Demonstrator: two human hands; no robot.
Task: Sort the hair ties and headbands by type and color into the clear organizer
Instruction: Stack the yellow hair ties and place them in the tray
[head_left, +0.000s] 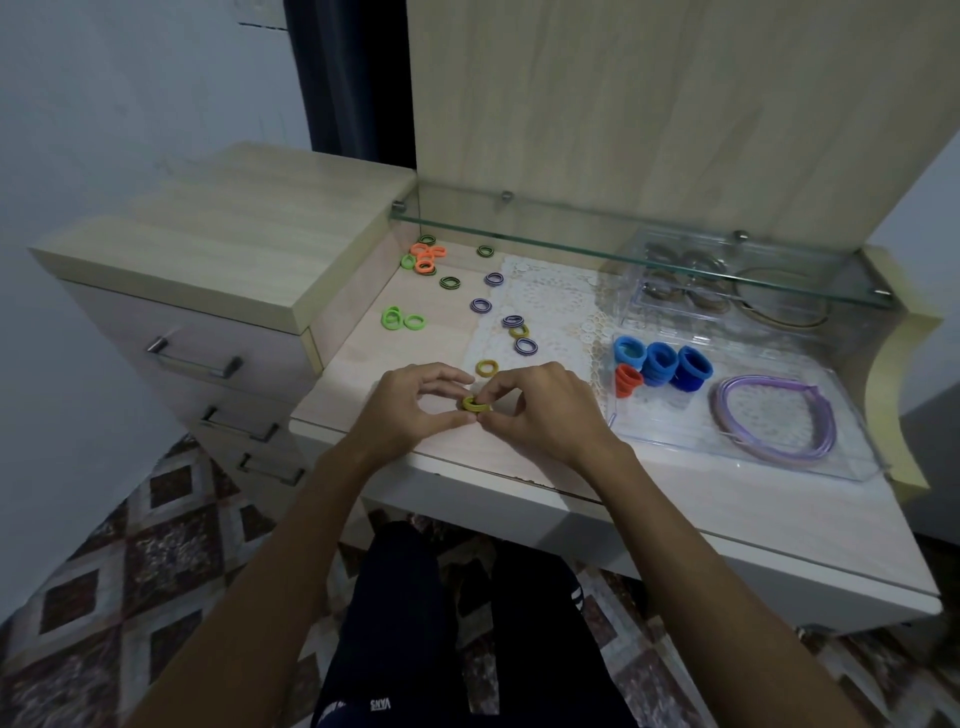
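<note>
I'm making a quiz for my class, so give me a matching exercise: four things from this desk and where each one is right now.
Things:
1. yellow tie
2. blue ties
3. green ties
4. purple headband

Places:
A. loose on the desk, far left
B. organizer, large front compartment
C. pinched between both hands
D. organizer, standing in rolls beside orange ties

Pairs: 1-C, 2-D, 3-A, 4-B

Items behind glass shelf (623, 241) blurred.

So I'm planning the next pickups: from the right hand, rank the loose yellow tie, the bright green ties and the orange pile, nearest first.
1. Loose yellow tie, just beyond the right hand.
2. Bright green ties, left of centre.
3. Orange pile, far left, under the glass shelf.
</note>
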